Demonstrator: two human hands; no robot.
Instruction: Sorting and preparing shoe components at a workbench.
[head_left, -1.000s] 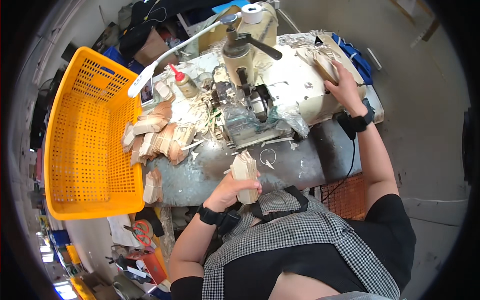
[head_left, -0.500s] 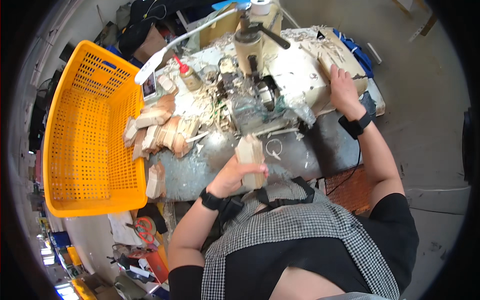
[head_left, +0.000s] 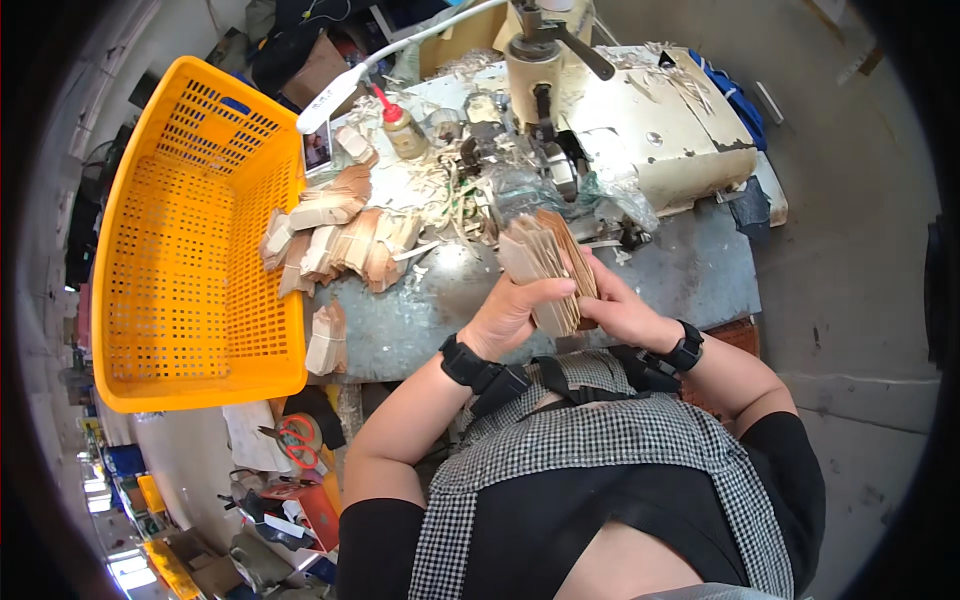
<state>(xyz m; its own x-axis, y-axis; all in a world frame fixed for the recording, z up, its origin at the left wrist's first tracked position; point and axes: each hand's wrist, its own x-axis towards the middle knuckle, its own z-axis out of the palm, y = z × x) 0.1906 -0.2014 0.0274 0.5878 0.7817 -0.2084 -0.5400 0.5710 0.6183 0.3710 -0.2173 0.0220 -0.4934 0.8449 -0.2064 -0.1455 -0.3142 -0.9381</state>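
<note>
In front of my chest, a thick stack of flat beige and tan leather-like pieces (head_left: pixel 537 254) stands on edge, its upper ends fanned apart. My left hand (head_left: pixel 512 312) grips it from the left, with the thumb laid across its face. My right hand (head_left: pixel 622 308) closes on its right side, where the pieces look browner; those fingertips are partly hidden behind the stack. Just beyond the hands is the bench machine (head_left: pixel 535 80), with a dark lever and clear plastic wrapped around its working end.
Several bundles of similar pieces (head_left: pixel 345 245) lie left on the metal bench (head_left: pixel 420 325), one bundle (head_left: pixel 326 338) near its front edge. A yellow perforated basket (head_left: pixel 108 290) stands beside them. A red-capped bottle (head_left: pixel 405 135), a white lamp (head_left: pixel 335 98) and scattered trimmings surround the machine.
My right hand has come from the machine's far right side to the stack and now holds it with the left. The stack has been lifted slightly rightward and its pieces are fanned out.
</note>
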